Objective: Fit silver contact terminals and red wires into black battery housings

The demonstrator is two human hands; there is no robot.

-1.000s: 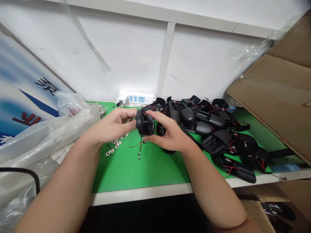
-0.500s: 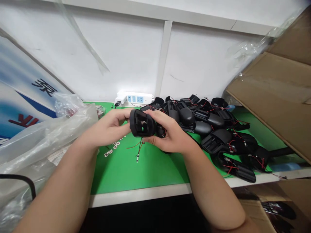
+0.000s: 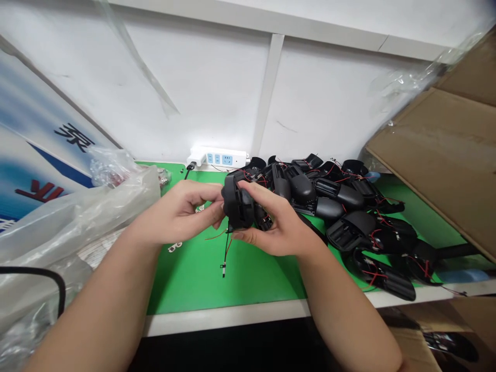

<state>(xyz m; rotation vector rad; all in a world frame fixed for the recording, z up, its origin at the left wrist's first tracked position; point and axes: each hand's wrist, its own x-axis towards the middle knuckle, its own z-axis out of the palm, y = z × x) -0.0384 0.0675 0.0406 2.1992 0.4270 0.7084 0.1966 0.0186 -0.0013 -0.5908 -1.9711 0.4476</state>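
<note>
My right hand (image 3: 271, 217) is closed around a black plastic housing (image 3: 234, 204), with the thumb below and the fingers over the top. My left hand (image 3: 194, 209) pinches with thumb and forefinger at the left end of the same housing; exactly what part lies between the fingertips is hidden. Thin black and red wires with a small connector (image 3: 223, 268) hang from beneath the housing over the green mat (image 3: 256, 281). Small white pieces (image 3: 175, 247) lie on the mat below my left wrist.
To the right lies a heap of similar black housings (image 3: 351, 227) with red wires. A white power strip (image 3: 228, 157) with a plugged-in adapter stands against the wall. Clear plastic bags (image 3: 127, 206) lie at left; cardboard (image 3: 437, 144) rises at right.
The housing has turned, so its open end no longer faces me and its outer side shows. My left fingers have drawn together at its left end. The view has shifted slightly.
</note>
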